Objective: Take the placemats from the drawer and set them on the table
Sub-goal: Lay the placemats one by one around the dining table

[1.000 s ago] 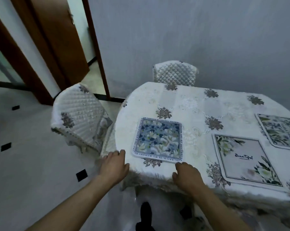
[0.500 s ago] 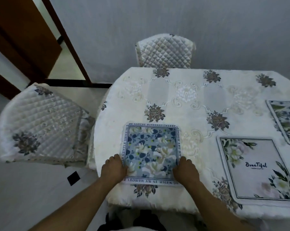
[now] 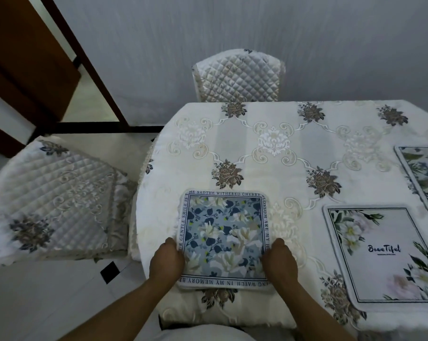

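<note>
A square blue floral placemat (image 3: pixel 224 232) with lettering round its border lies flat near the front left edge of the table (image 3: pixel 269 143). My left hand (image 3: pixel 167 263) grips its left edge near the front corner, fingers curled at the rim. On the opposite edge my right hand (image 3: pixel 279 263) holds it the same way. To the right lies a white placemat (image 3: pixel 380 254) printed "Beautiful". A third floral placemat (image 3: pixel 424 173) is cut off by the right border.
The table wears a cream embroidered cloth. One quilted chair (image 3: pixel 237 77) stands at the far side against the grey wall, another (image 3: pixel 55 198) at the left. A brown door (image 3: pixel 23 57) is at the far left.
My hands went from the table's front edge onto the two sides of the blue placemat. The view has come closer and now looks down more steeply on the table.
</note>
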The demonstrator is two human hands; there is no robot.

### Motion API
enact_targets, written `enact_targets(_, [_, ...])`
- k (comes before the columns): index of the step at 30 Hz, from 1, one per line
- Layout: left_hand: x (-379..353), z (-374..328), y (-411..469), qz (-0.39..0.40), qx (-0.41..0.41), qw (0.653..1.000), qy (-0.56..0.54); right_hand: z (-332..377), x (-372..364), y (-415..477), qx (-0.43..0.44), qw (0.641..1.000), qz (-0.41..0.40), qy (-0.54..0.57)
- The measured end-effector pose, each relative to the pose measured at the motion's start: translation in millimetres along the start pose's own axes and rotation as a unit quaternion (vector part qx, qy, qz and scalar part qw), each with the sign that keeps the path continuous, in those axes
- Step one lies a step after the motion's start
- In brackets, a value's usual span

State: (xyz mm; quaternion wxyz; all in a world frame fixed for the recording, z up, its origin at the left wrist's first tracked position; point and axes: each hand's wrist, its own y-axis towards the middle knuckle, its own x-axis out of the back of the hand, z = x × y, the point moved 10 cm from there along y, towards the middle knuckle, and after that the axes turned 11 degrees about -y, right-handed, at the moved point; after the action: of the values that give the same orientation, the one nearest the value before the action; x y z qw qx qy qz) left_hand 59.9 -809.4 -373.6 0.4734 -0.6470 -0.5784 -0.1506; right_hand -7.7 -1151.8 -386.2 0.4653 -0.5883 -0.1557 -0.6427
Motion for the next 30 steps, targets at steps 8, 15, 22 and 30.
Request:
enact_targets(8, [15.2,-15.5,-4.1,0.014,-0.071,0.996,-0.056,15.9,11.9,-3.5,-0.038,0.995,0.018,0.086])
enact_targets(15, [114.8,2.5,3.2,-0.058,-0.165,0.978,-0.116,114.1,40.8,-50.0,0.066,0.995,-0.047,0.065])
enact_targets(22, [280.0,127.3,-16.1,-0.160,-0.163,0.966,-0.125,294.0,23.3,-123.7,0.199,0.976,-0.080,-0.031])
enact_targets(30, [455.0,323.5,-52.7,-0.277,-0.057,0.939,-0.195,525.7,-19.3,-246.2,0.331,0.941,-0.068,-0.003])
